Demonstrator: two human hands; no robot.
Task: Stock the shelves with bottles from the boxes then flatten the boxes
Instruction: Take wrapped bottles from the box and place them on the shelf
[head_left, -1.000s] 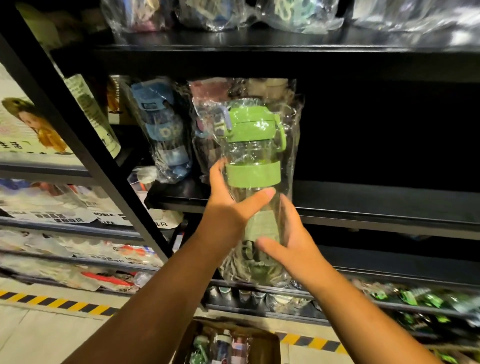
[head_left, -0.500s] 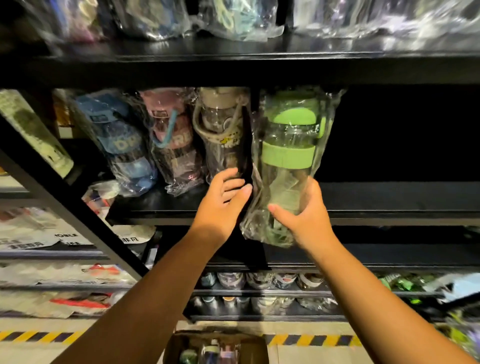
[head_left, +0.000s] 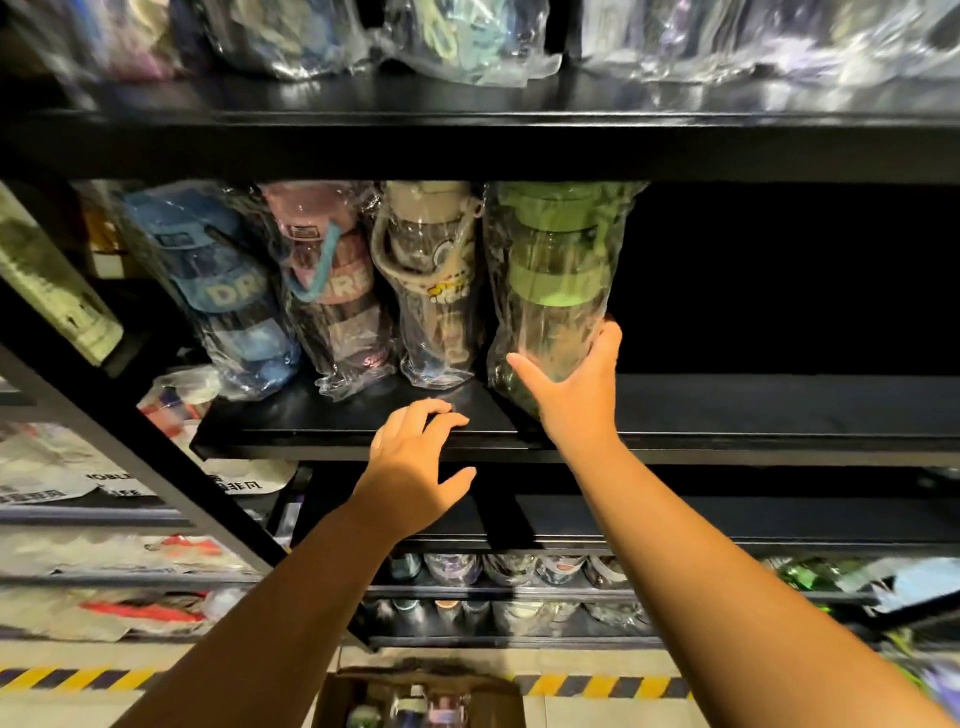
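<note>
The green bottle (head_left: 553, 291), wrapped in clear plastic, stands upright near the shelf's (head_left: 727, 415) front edge, rightmost beside the beige bottle (head_left: 431, 291), pink bottle (head_left: 332, 291) and blue bottle (head_left: 218, 291). An open box (head_left: 335, 699) sits below.

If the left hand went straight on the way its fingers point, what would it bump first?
Probably the bagged beige bottle standing on the shelf beyond the left hand, though depth is unclear.
</note>
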